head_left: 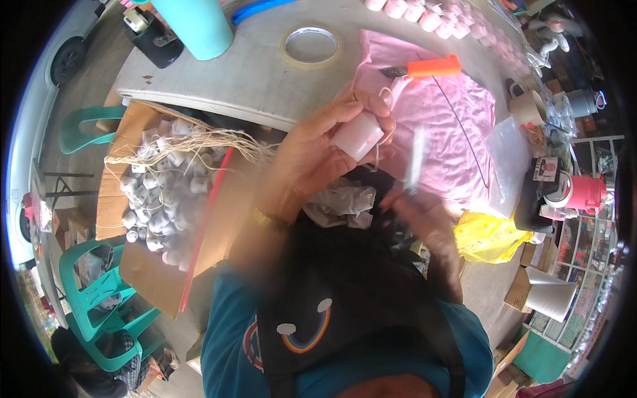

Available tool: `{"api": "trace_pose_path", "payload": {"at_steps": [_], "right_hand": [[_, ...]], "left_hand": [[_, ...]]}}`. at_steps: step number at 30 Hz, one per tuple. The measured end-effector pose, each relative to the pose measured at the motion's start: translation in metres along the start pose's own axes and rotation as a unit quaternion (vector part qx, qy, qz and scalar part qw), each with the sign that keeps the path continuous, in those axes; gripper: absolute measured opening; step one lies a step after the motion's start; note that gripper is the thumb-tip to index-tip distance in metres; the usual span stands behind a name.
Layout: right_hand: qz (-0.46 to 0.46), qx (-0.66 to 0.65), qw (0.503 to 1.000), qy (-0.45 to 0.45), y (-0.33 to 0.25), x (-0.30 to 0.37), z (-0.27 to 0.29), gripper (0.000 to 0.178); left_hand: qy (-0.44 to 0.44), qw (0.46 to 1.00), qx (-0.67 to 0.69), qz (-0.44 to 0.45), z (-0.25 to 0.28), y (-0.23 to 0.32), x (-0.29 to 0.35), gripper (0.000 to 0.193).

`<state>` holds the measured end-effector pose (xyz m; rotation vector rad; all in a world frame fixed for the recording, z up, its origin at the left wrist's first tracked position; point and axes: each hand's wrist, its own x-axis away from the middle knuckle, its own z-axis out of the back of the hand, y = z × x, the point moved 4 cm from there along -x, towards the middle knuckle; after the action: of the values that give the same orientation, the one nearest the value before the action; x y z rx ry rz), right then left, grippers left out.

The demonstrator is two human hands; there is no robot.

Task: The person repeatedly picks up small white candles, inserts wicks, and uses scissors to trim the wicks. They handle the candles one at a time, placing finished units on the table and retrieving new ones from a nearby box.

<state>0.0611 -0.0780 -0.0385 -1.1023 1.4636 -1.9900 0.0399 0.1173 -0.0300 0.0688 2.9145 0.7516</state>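
In my left hand is a short white candle with a pinkish tint, pinched between thumb and fingers above my lap. A pale cord loop, like a wick, shows by the fingertips. My right hand, smeared by motion, is closed on a thin, pale, blade-like tool that points up beside the candle. Its exact kind is too blurred to tell. Crumpled whitish material lies in my lap below the left hand. Beyond my hands, a pink cloth covers part of the table.
An orange-handled cutter and a tape roll lie on the table. A teal tumbler stands far left; several pink candles line the back. On my left, a cardboard box holds white candles and long cords. A yellow bag is right.
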Motion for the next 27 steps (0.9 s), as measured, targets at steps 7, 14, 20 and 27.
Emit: {"api": "trace_pose_path", "payload": {"at_steps": [7,14,20,27], "right_hand": [[-0.016,-0.205,0.934,-0.292,0.038,0.024,-0.018,0.044],[0.012,-0.282,0.898,-0.337,0.061,0.027,-0.011,0.059],[0.000,-0.385,0.883,-0.270,0.038,0.035,0.002,0.057],[0.044,-0.274,0.935,-0.218,0.032,0.031,0.002,0.057]], "left_hand": [[0.023,0.999,-0.036,-0.012,-0.002,0.002,-0.007,0.035],[0.009,0.991,-0.129,-0.045,-0.010,0.007,-0.007,0.046],[-0.023,0.988,-0.147,-0.030,-0.015,0.010,-0.006,0.049],[-0.010,0.995,-0.104,-0.011,-0.015,0.003,-0.011,0.051]]}}
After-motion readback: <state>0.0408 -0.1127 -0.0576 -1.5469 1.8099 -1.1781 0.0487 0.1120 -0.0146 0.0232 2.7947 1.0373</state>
